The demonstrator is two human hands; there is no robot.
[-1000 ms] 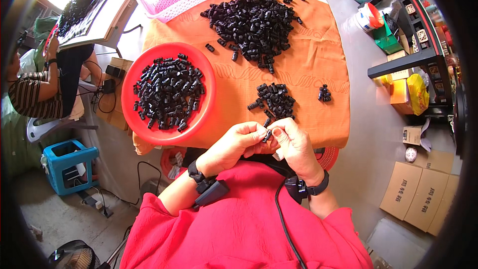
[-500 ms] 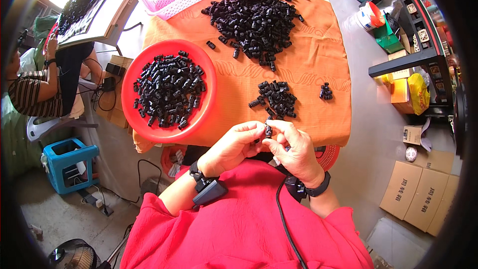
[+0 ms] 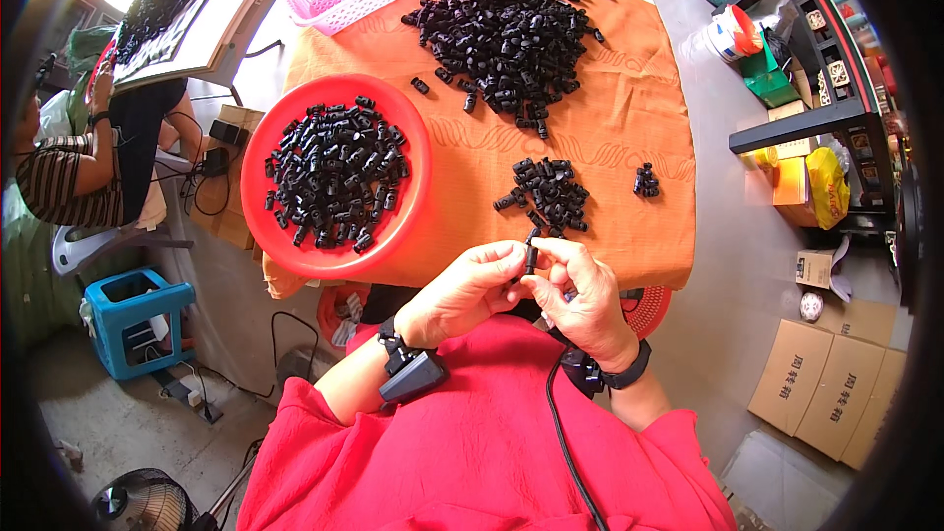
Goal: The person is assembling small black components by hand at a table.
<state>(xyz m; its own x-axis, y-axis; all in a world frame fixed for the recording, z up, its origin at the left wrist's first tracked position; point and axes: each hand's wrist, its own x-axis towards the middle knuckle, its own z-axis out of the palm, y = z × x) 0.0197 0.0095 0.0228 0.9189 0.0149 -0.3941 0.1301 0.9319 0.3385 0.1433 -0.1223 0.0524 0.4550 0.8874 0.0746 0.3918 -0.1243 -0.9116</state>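
Just past the table's near edge, a small black plastic piece (image 3: pixel 531 258) stands roughly upright between my fingertips. My left hand (image 3: pixel 462 287) is closed in a pinch at its left side. From the right, the thumb and forefinger of my right hand (image 3: pixel 582 303) grip the same piece. Fingertips cover part of it, so its exact kind is unclear. Right beyond my hands lies a small heap of similar black pieces (image 3: pixel 547 193) on the orange cloth (image 3: pixel 629 231). To the left, a red basin (image 3: pixel 258 221) holds many more.
A large pile of black pieces (image 3: pixel 501 49) covers the table's far middle, below a pink basket (image 3: pixel 339 12). A tiny cluster (image 3: pixel 646 180) sits at the right. A shelf (image 3: pixel 806 130) and cardboard boxes (image 3: pixel 821 383) stand right; another person (image 3: pixel 74 172) works at far left.
The black piece has turned between my fingers and now shows a slimmer, darker side. My hands have stayed in nearly the same place, both still pinching it.
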